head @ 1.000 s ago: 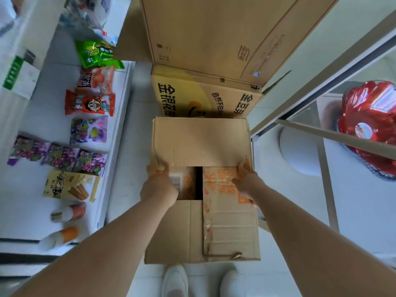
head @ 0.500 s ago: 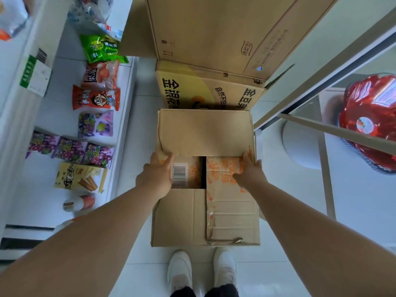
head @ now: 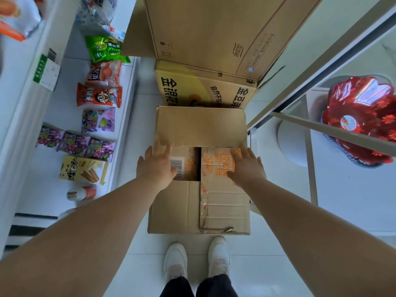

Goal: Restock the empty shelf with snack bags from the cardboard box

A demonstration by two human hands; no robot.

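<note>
Cardboard box (head: 201, 127) sits on the floor at the centre of the frame, just beyond the person's white shoes (head: 175, 260). It looks barely opened. The far flap lies folded flat over the top and the near flaps are also down. Between them only a band of the inner flaps shows, one with a barcode label (head: 178, 168) and the other an orange-printed flap (head: 216, 166). A narrow dark gap runs between these two, and nothing inside the box can be seen through it.

By my judgement the restocking from this box has not begun: the flaps have yet to be folded back and no bag has been lifted out. The shelf (head: 55, 112) down the left side of the frame already carries snack bags (head: 98, 121) in a loose column, green, red and purple. A yellow packet (head: 83, 170) and a bottle lie below them. Which shelf is the empty one I cannot tell.

The left hand (head: 157, 166) is spread wide with straight fingers over the barcode flap, its fingertips at the far flap's edge. The right hand (head: 246, 166) is spread the same way over the orange-printed flap. Neither hand grips anything; whether the palms press the card or hover just above it is unclear.

Behind the box, a yellow-printed carton (head: 203, 91) stands in the upper centre.
</note>
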